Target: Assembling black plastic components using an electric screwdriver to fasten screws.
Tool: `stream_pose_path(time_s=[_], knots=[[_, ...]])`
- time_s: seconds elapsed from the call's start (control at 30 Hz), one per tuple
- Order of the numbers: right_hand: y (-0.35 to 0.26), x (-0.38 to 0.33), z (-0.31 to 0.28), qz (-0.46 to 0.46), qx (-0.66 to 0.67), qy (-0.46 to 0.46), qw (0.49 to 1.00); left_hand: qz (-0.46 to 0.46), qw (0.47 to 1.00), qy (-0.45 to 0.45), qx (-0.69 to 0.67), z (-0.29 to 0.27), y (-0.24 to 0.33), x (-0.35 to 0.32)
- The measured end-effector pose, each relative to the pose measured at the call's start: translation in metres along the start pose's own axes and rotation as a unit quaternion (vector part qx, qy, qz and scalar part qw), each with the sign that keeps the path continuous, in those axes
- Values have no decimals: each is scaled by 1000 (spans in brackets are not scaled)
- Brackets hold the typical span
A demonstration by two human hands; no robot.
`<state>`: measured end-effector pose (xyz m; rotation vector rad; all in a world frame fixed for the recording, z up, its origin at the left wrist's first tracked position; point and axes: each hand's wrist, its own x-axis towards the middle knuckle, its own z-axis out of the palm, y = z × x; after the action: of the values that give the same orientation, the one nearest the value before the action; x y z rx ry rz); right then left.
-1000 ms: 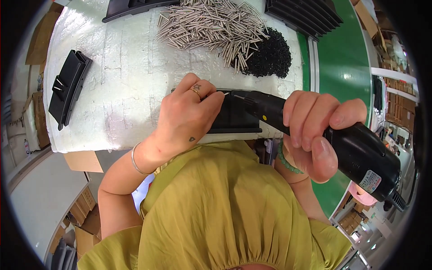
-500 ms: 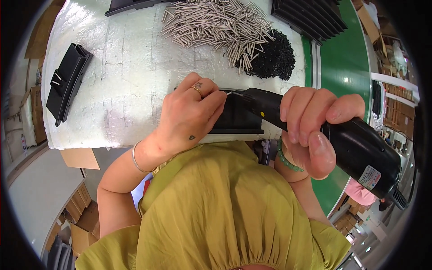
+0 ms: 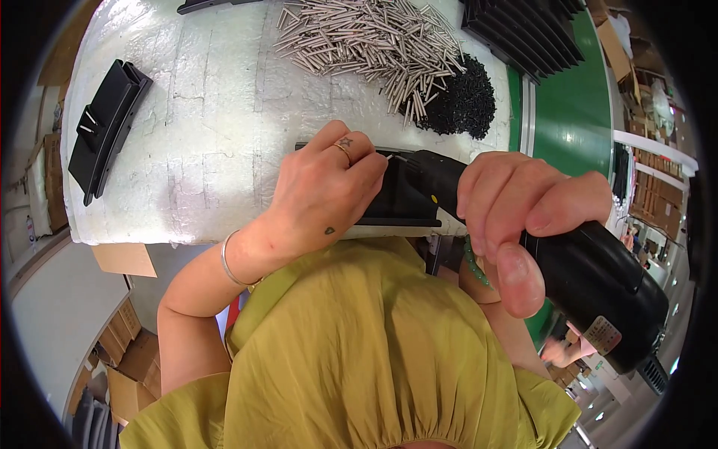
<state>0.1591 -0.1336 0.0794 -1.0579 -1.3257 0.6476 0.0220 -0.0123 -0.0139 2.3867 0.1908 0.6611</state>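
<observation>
My right hand (image 3: 527,198) is wrapped round a black electric screwdriver (image 3: 598,288), whose bit points left toward my other hand. With its fingers pinched together, my left hand (image 3: 318,183) is over a black tray-like part (image 3: 404,202) at the table's near edge. A small silvery end of what looks like a metal pin (image 3: 390,157) shows at the left fingertips, close to the bit. My left fingers hide the remainder of it. Whether bit and pin touch, I cannot tell.
Beyond my hands lie a heap of metal pins (image 3: 366,34) and a pile of tiny black screws (image 3: 464,101). Black ribbed parts (image 3: 523,34) are stacked at the far right. A black piece with upright pins (image 3: 108,127) rests on the white-covered table (image 3: 217,112) at left.
The screwdriver's rear end has swung a little downward, and my right hand has shifted its hold slightly. My left hand has moved slightly right within the view, still pinched.
</observation>
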Motion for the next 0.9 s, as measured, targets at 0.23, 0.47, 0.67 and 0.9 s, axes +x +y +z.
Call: stream_pose_path(time_s=[0.23,0.47,0.67,0.9], knots=[[7,3,11,16,-1,34,999,0,1000,-10,1,2,-2,-6],[8,2,19,27,-3,52,998,-6,1000,-29,2,0,0,-7],[7,13,5,-51,96,112,988,-13,997,-70,-7,-9,6,-6],[64,49,-7,-69,47,227,970,4,970,-230,80,-39,17,-11]])
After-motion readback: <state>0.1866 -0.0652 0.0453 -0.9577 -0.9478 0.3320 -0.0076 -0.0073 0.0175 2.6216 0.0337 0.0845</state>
